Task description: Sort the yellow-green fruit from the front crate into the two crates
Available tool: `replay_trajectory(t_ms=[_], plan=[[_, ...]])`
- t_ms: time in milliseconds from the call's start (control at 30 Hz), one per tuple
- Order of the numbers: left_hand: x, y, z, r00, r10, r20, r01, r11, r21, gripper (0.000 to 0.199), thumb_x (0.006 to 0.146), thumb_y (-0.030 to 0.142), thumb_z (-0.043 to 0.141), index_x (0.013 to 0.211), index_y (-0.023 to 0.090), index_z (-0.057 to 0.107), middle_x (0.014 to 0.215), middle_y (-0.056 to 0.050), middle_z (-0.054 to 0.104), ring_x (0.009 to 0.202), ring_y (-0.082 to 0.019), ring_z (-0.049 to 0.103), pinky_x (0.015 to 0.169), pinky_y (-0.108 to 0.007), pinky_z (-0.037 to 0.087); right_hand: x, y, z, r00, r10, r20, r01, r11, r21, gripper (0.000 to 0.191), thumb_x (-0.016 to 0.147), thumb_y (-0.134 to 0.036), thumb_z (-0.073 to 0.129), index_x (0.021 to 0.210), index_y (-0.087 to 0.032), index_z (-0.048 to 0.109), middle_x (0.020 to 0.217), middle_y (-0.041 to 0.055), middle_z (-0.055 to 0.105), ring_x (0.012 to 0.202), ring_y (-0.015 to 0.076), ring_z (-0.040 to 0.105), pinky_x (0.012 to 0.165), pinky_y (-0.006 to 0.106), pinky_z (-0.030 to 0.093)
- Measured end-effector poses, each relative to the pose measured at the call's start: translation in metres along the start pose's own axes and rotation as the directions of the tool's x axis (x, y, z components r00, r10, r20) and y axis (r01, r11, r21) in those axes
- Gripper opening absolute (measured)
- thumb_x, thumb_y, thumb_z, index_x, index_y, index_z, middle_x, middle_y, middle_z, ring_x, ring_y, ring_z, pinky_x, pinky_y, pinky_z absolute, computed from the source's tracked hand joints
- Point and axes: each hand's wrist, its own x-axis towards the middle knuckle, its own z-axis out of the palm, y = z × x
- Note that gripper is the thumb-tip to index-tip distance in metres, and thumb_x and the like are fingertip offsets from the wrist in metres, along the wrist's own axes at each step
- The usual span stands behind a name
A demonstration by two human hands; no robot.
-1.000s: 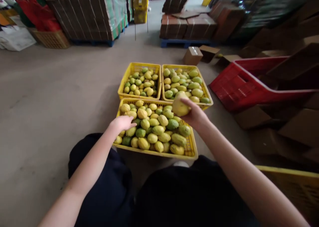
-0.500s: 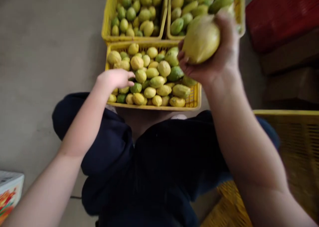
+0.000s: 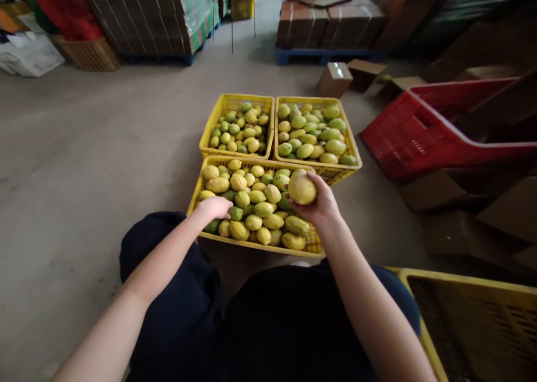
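My right hand (image 3: 321, 202) holds a large pale yellow fruit (image 3: 302, 187) above the right side of the near yellow crate (image 3: 260, 248). That crate is filled with yellow and green fruits (image 3: 263, 209) of mixed sizes. Over its left part, my left hand (image 3: 216, 207) reaches down beside a small green fruit (image 3: 236, 213), fingers bent; whether they grip anything is hidden. Behind stand two more yellow crates, the left one (image 3: 202, 144) with small fruits and the right one (image 3: 358, 163) with larger, greener ones.
A red crate (image 3: 403, 130) stands at the right, with cardboard boxes (image 3: 436, 189) below it. Another yellow crate (image 3: 465, 280) is at the lower right, beside my leg. Stacked cartons on a blue pallet (image 3: 302, 56) and a small box (image 3: 334, 80) lie farther back.
The view has tilted up, showing more of the room. My right hand with the large fruit has moved lower and farther away, toward the near crate. My left hand stays over the crate's left part.
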Motion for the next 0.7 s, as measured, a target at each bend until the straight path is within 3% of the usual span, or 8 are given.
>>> replay_trajectory(t_ms=[133, 200, 267, 367, 500, 633, 700], plan=[[-0.006, -0.047, -0.015, 0.979, -0.159, -0.131, 0.160, 0.987, -0.005, 0.041, 0.090, 0.034, 0.055, 0.127, 0.018, 0.060, 0.130, -0.014, 0.063, 0.115, -0.031, 0.061, 0.093, -0.037, 0.047, 0.000, 0.001, -0.002, 1.000, -0.009, -0.016, 0.008, 0.999, -0.036, 0.026, 0.078, -0.044, 0.060, 0.096, -0.025, 0.056, 0.075, 0.0027, 0.066, 0.060, 0.0177, 0.063, 0.045, 0.025, 0.051], [-0.003, -0.065, -0.014, 0.957, -0.237, -0.166, 0.241, 0.971, 0.001, 0.042, 0.090, 0.031, 0.054, 0.128, 0.013, 0.058, 0.130, -0.019, 0.061, 0.115, -0.034, 0.060, 0.092, -0.040, 0.047, 0.000, 0.001, -0.003, 1.000, -0.014, -0.024, 0.013, 0.999, -0.051, 0.027, 0.078, -0.044, 0.060, 0.097, -0.025, 0.056, 0.076, 0.0030, 0.066, 0.061, 0.0183, 0.064, 0.046, 0.026, 0.051], [0.004, -0.074, -0.006, 0.954, -0.253, -0.161, 0.256, 0.967, -0.002, 0.043, 0.088, 0.032, 0.058, 0.128, 0.015, 0.058, 0.131, -0.017, 0.061, 0.115, -0.033, 0.059, 0.092, -0.038, 0.046, 0.000, 0.000, -0.004, 1.000, -0.013, -0.017, 0.011, 0.998, -0.066, 0.027, 0.078, -0.045, 0.060, 0.097, -0.026, 0.055, 0.076, 0.0030, 0.066, 0.062, 0.0187, 0.064, 0.048, 0.027, 0.052], [0.018, -0.072, 0.015, 0.962, -0.228, -0.150, 0.227, 0.974, -0.018, 0.053, 0.084, 0.041, 0.065, 0.131, 0.020, 0.055, 0.135, -0.013, 0.059, 0.120, -0.030, 0.056, 0.093, -0.034, 0.045, -0.002, 0.000, -0.002, 1.000, 0.001, 0.009, 0.000, 0.998, -0.067, 0.026, 0.080, -0.045, 0.059, 0.097, -0.026, 0.055, 0.077, 0.0026, 0.067, 0.061, 0.0178, 0.063, 0.049, 0.027, 0.053], [0.029, -0.060, 0.033, 0.941, -0.270, -0.205, 0.272, 0.962, -0.017, 0.057, 0.079, 0.039, 0.071, 0.128, 0.014, 0.057, 0.140, -0.022, 0.052, 0.129, -0.035, 0.049, 0.104, -0.042, 0.038, -0.007, 0.001, 0.006, 0.999, 0.029, 0.032, -0.028, 0.999, -0.032, 0.024, 0.084, -0.044, 0.058, 0.097, -0.025, 0.057, 0.076, 0.0027, 0.068, 0.060, 0.0161, 0.064, 0.047, 0.024, 0.051], [0.028, -0.057, 0.025, 0.933, -0.302, -0.195, 0.296, 0.953, -0.060, 0.044, 0.072, 0.045, 0.076, 0.100, 0.012, 0.070, 0.118, -0.022, 0.066, 0.115, -0.039, 0.059, 0.104, -0.050, 0.035, -0.007, 0.002, 0.011, 0.998, 0.043, 0.051, -0.042, 0.999, -0.017, 0.021, 0.084, -0.041, 0.060, 0.094, -0.024, 0.058, 0.071, 0.0022, 0.068, 0.060, 0.0174, 0.065, 0.046, 0.025, 0.052], [0.024, -0.057, 0.014, 0.923, -0.298, -0.242, 0.230, 0.934, -0.272, 0.042, 0.066, 0.048, 0.079, 0.089, 0.014, 0.071, 0.107, -0.019, 0.070, 0.111, -0.041, 0.061, 0.101, -0.051, 0.037, -0.005, 0.004, 0.013, 0.998, 0.032, 0.049, -0.032, 0.999, -0.006, 0.020, 0.082, -0.039, 0.062, 0.093, -0.022, 0.058, 0.069, 0.0027, 0.068, 0.058, 0.0187, 0.065, 0.044, 0.026, 0.052]])
